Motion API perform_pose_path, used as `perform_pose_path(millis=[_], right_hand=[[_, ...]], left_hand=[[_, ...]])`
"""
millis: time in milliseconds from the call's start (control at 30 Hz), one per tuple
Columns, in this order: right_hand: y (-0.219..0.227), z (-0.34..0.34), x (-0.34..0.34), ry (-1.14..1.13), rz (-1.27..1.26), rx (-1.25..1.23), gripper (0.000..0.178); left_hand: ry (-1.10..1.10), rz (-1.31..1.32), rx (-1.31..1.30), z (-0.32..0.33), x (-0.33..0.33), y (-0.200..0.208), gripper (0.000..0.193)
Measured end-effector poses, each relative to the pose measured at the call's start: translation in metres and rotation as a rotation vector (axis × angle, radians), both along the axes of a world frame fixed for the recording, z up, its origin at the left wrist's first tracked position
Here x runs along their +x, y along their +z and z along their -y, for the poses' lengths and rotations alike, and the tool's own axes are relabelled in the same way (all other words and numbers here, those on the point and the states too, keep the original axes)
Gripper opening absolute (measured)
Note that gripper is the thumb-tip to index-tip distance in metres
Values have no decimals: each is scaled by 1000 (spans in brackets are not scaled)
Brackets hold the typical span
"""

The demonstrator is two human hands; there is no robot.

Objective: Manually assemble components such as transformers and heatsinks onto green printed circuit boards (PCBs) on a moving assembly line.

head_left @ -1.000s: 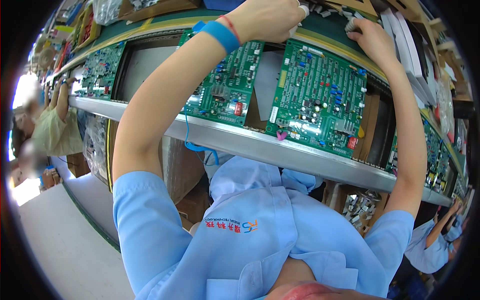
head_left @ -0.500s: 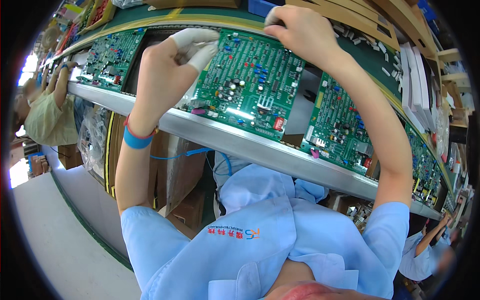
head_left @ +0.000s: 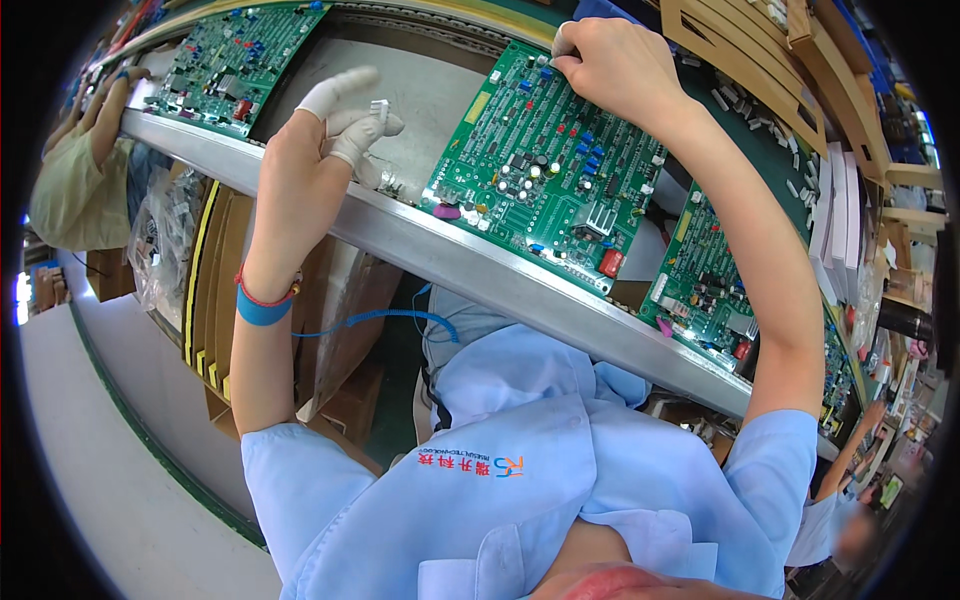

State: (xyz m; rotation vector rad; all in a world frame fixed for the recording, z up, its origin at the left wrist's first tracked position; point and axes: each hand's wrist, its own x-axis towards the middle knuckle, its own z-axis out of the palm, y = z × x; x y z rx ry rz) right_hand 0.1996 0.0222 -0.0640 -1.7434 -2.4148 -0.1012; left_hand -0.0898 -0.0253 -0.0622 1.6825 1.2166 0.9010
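A green circuit board lies on the metal rail line in front of me, crowded with small capacitors, blue parts and a red block. My left hand, with white finger covers, is over the bare metal to the left of this board. Its thumb and fingers pinch a small white connector with prongs. At the board's far edge, my right hand has thumb and forefinger pressed together; whatever is between them is too small or hidden to make out. A blue wrist strap circles my left wrist.
More circuit boards lie along the line, one to the left and one to the right. Loose white connectors are scattered beyond the line at right, near cardboard strips. A coiled blue cord hangs below the metal rail.
My left hand has drawn away from the middle board toward the left, and the white connector now shows in its fingers. In view, that board sits farther right. My right hand stays near its far edge.
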Motion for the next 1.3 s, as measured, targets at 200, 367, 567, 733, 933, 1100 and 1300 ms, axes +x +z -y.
perform_pose_path(millis=[200, 367, 567, 733, 933, 1100, 1300], right_hand=[[-3, 2, 5, 53, 62, 69, 17], [29, 34, 18, -10, -167, 36, 28], [41, 67, 55, -102, -332, -137, 26], [30, 89, 96, -123, -404, -58, 24], [25, 109, 129, -293, -461, -146, 26], [27, 119, 139, -320, -470, -148, 25], [36, 128, 154, -335, -446, -73, 24]], left_hand=[[-44, -170, -55, -3, 1, -3, 17], [-168, -438, 36, 4, 7, -3, 15], [-212, -629, 41, -2, 22, 1, 20], [-245, -742, -10, -11, 32, 5, 22], [-273, -881, 19, -13, 41, 18, 27], [-367, -952, 78, -18, 45, 23, 28], [-358, -953, 125, -62, 46, 48, 31]])
